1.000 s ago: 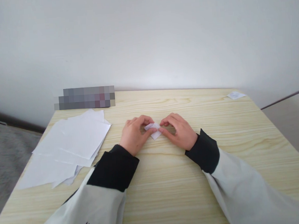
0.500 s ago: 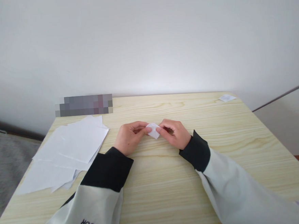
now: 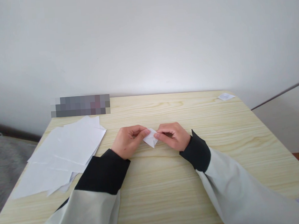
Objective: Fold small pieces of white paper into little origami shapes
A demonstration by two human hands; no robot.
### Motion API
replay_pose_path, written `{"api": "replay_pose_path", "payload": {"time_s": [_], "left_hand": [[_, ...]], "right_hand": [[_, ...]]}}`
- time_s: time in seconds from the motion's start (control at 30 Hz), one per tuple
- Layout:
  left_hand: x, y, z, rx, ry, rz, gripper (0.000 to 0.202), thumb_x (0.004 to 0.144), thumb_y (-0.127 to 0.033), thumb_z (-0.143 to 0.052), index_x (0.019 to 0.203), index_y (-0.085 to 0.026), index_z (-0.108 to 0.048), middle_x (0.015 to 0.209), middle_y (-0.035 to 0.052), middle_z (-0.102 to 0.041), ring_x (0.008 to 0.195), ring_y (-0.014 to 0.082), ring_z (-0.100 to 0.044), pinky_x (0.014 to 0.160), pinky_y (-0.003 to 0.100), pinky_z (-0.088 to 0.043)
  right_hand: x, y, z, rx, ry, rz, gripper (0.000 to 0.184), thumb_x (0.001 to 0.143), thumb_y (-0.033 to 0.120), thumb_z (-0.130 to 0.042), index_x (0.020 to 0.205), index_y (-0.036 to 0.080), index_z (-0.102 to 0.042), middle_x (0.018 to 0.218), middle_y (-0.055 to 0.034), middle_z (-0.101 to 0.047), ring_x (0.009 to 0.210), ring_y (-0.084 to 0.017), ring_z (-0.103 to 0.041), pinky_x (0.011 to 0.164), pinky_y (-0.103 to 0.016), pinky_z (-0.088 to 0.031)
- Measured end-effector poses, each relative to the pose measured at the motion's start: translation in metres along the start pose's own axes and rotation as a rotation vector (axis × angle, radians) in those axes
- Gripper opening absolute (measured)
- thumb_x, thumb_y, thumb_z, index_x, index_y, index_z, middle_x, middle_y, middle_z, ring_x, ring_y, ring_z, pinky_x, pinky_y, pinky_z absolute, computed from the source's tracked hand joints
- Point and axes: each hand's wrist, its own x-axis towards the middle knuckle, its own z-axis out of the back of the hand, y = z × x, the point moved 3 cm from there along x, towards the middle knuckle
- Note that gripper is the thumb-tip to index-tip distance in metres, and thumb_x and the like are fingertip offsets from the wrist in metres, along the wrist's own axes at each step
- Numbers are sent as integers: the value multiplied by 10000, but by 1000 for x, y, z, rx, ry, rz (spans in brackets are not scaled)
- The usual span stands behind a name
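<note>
A small folded piece of white paper point(image 3: 150, 138) is held between my two hands over the middle of the table. My left hand point(image 3: 130, 140) pinches its left side, thumb on top. On its right side, the thumb and fingers of my right hand point(image 3: 173, 136) are closed on it too. One pointed corner of the folded paper faces toward me, with fold lines on its face. My fingers hide both side edges.
Several loose white sheets point(image 3: 75, 144) overlap at the left of the wooden table point(image 3: 155, 193). A pixelated dark object point(image 3: 79, 106) sits behind them. Another small folded paper point(image 3: 226, 96) lies at the far right corner. A wall point(image 3: 144, 40) rises behind the table.
The folded paper has come slightly nearer to me and turned a little, showing a different face with fold lines. Both hands keep their pinch; the whole view has shifted slightly.
</note>
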Motion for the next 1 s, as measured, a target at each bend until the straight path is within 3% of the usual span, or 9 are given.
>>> {"api": "replay_pose_path", "payload": {"time_s": [0.27,0.5,0.7,0.87,1.0], "left_hand": [[0,2,3,-140,37,14,339,792,-429,-595,924,-135,-701,846,54,-731,762,178,-666,655,223,-508],[-1,0,8,-100,34,85,279,791,-390,-614,801,-126,-705,673,31,-720,595,122,-629,573,185,-475],[-1,3,4,-169,77,123,306,775,-419,-622,804,-120,-679,688,45,-713,634,144,-651,605,208,-496],[-2,4,-1,-142,120,63,308,757,-417,-630,857,-128,-669,812,57,-714,726,168,-651,651,233,-499],[-2,6,-1,-69,97,50,296,761,-418,-621,825,-135,-681,744,37,-699,663,153,-624,601,226,-479]], "right_hand": [[-2,0,4,19,-96,-111,298,868,294,-500,628,144,-595,546,16,-510,489,-72,-407,479,-210,-309],[-3,-2,4,10,-98,-167,338,861,328,-521,592,139,-601,501,14,-545,447,-64,-432,449,-195,-315],[-2,0,4,-27,-65,-115,380,877,313,-499,539,146,-553,485,22,-521,437,-54,-412,453,-187,-309],[-2,0,0,-44,-2,-67,366,879,334,-492,563,154,-538,484,34,-449,449,-59,-371,449,-198,-276],[-3,-1,-2,-60,1,-24,324,869,334,-510,602,155,-550,513,37,-453,459,-57,-359,458,-201,-271]]}}
